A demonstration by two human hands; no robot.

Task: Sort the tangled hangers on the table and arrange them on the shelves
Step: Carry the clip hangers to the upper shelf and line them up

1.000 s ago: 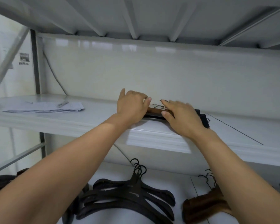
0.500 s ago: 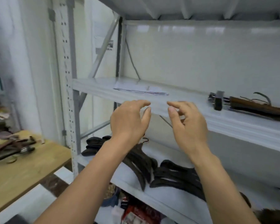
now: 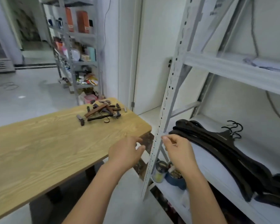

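Observation:
A tangled pile of brown wooden clip hangers (image 3: 102, 113) lies near the far end of the wooden table (image 3: 39, 151). A stack of black hangers (image 3: 217, 151) rests on the lower white shelf (image 3: 217, 172) at right. My left hand (image 3: 126, 152) hovers above the table's right edge, fingers loosely curled, holding nothing. My right hand (image 3: 178, 151) hangs beside the shelf's perforated upright (image 3: 165, 101), fingers loosely curled and empty. Both hands are well short of the hanger pile.
Papers (image 3: 268, 63) lie on the upper shelf (image 3: 233, 70). A can (image 3: 159, 171) and a blue bowl (image 3: 174, 178) sit on the bottom level. Another cluttered rack (image 3: 78, 46) stands behind the table. Open tiled floor spreads to the left.
My view has swung left from the shelf to the table. Both hands left the brown hangers on the upper shelf, came away empty and dropped toward the table's edge.

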